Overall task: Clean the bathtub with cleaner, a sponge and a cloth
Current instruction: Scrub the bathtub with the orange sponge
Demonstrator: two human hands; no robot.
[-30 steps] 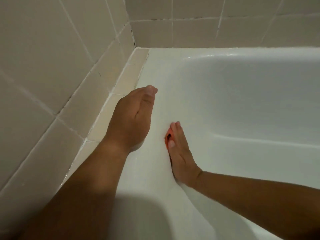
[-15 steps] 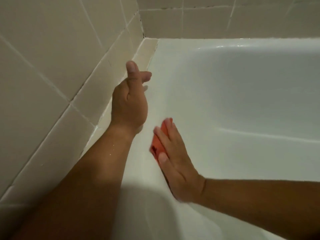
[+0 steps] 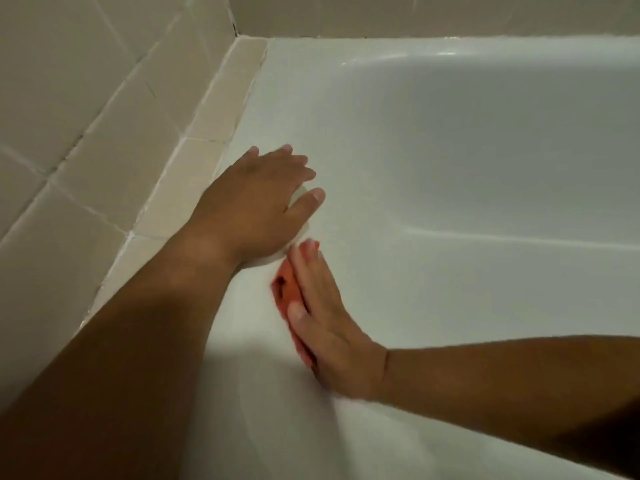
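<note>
The white bathtub (image 3: 450, 150) fills the right of the view. My left hand (image 3: 256, 209) lies on the tub's left rim, cupped over a pale wad that looks like the cloth (image 3: 298, 198). Only slivers of it show, by the thumb and under the heel of the hand. Just below, my right hand (image 3: 325, 317) presses an orange sponge (image 3: 285, 292) flat against the tub's inner wall, its fingers straight and pointing away from me. Most of the sponge is hidden under the palm. No cleaner bottle is in view.
Beige wall tiles (image 3: 86, 98) rise on the left and along the back. A narrow tiled ledge (image 3: 207, 112) runs between the wall and the tub rim. The tub's basin opens to the right.
My left hand, lifted with the thumb up half a second ago, has come down flat onto the rim. My right hand with the sponge has slid a little along the inner wall.
</note>
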